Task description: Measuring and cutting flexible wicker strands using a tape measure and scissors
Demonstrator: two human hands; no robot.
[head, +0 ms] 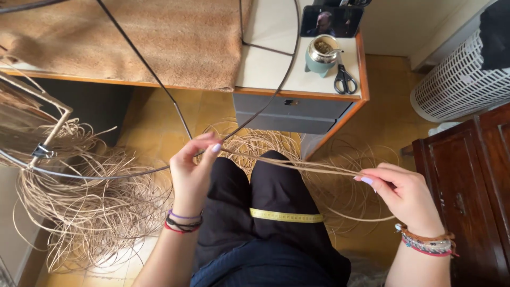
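Table: the white-topped wooden table (276, 64) with grey drawers fills the 12 o'clock part of the view, carrying a tan woolly cloth (159, 37) at 11 o'clock.
Wire frame: a thin dark metal wire frame (159, 85) arcs from the table down to 9 o'clock, a metal clip (42, 152) pinching it there.
Loose heap: a tangled pile of pale tan flat fibre (90, 212) sprawls at 8 o'clock; more loops lie on the yellow tiled floor (382, 122) at 3 o'clock.
Held strands: a few long thin tan fibre strands (297, 165) run taut across the lap, from centre toward 4 o'clock.
Handling: they look very light, limp and springy, likely smooth enough to slip and apt to kink or split; best pinched flat near the working end, with light tension.
Left hand: the left hand (191, 170) has its fingers closed in a pinch on the strands by the wire.
Right hand: the right hand (404, 191) curls its fingers loosely shut around the same strands.
Small things: a yellow tape measure (287, 216) lies over the thigh; black-handled scissors (345, 79) and a teal cup (321, 56) sit at 1 o'clock.
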